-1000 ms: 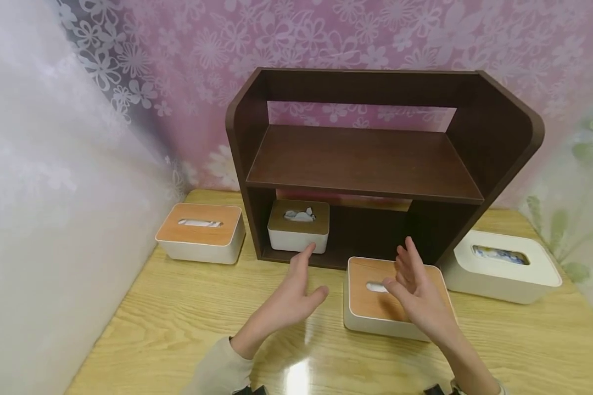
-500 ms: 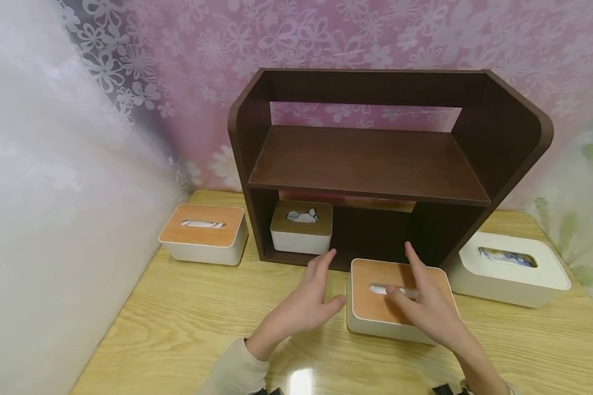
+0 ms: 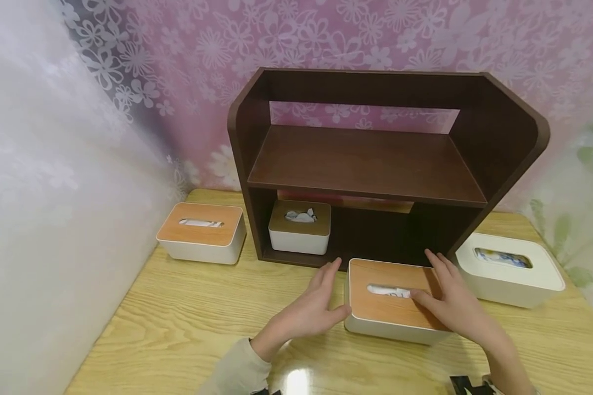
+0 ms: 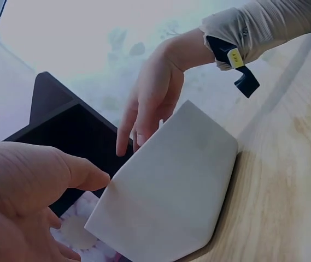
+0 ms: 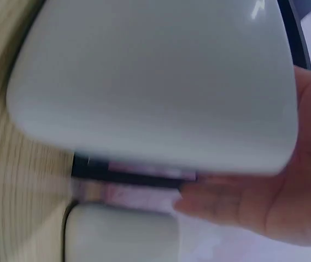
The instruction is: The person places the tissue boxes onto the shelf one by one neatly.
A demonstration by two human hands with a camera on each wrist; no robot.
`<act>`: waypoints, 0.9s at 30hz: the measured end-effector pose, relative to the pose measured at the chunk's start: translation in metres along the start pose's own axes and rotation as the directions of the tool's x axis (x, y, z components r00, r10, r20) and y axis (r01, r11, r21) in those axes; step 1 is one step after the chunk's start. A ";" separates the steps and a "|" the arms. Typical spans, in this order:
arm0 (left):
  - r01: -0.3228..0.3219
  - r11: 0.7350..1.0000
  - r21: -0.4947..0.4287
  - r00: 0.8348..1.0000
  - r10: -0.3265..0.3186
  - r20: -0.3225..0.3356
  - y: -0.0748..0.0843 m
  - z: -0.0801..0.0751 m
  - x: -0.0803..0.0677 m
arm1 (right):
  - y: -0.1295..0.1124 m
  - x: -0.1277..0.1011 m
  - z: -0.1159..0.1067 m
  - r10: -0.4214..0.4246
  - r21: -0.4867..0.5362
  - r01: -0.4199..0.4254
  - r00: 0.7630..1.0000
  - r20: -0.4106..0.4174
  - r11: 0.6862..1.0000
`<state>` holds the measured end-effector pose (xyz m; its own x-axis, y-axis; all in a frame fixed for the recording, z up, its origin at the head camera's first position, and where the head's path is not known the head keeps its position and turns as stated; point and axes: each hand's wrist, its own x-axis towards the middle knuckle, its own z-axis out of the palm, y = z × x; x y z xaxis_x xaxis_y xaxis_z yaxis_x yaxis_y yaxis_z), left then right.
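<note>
A person's left hand [image 3: 310, 312], fingers straight and loosely spread, stands at the left end of a wood-lidded tissue box [image 3: 392, 299], thumb at its near corner; whether the palm actually touches the white wall cannot be told from the head view. The right hand [image 3: 452, 299] lies over the box's right side, fingers extended along the lid and the far edge, not curled round anything. In the left wrist view the right hand [image 4: 152, 101] reaches down behind the pale box [image 4: 171, 191], with the left hand [image 4: 24, 191] open and just beside it, holding nothing.

The box sits on the light wooden table [image 3: 178, 323], just in front of the lower opening of a dark brown shelf unit [image 3: 370, 159]. A smaller tissue box [image 3: 300, 226] occupies the left part of that lower compartment. Another wood-lidded box [image 3: 201, 232] stands left of the shelf, and an all-white box [image 3: 509, 267] to its right.

To take hold well, both palms would likely need to press squarely on opposite end walls, low enough that the loose-looking lid does not lift, keeping the box level and clear of the all-white box close by.
</note>
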<state>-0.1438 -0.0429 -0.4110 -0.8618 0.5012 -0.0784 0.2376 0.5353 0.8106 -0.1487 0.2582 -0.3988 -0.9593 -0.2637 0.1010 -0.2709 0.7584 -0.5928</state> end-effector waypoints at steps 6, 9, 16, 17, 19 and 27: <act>-0.003 0.999 -0.043 0.999 0.004 0.043 -0.003 0.003 0.003 | 0.017 0.002 -0.013 -0.012 0.074 0.005 0.995 0.095 0.997; -0.002 0.998 -0.068 0.998 0.006 0.058 -0.005 0.004 0.004 | 0.025 0.001 -0.016 0.004 0.123 -0.023 0.988 0.155 0.992; -0.006 0.994 -0.112 0.994 0.018 0.103 -0.011 0.006 0.008 | 0.045 -0.006 -0.028 0.067 0.367 -0.191 0.943 0.326 0.910; -0.004 0.993 -0.120 0.994 0.017 0.110 -0.012 0.006 0.008 | 0.046 -0.007 -0.028 0.071 0.390 -0.211 0.937 0.343 0.896; 0.000 0.991 -0.136 0.992 0.017 0.123 -0.014 0.006 0.009 | 0.048 -0.007 -0.029 0.070 0.412 -0.227 0.929 0.364 0.882; 0.028 0.977 -0.211 0.986 0.008 0.167 -0.018 0.009 0.011 | 0.060 -0.011 -0.037 0.019 0.420 -0.277 0.851 0.524 0.864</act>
<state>-0.1535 -0.0408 -0.4315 -0.7728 0.6120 -0.1680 0.1134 0.3936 0.9122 -0.1574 0.3287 -0.4066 -0.7800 -0.5229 -0.3437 0.0653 0.4783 -0.8758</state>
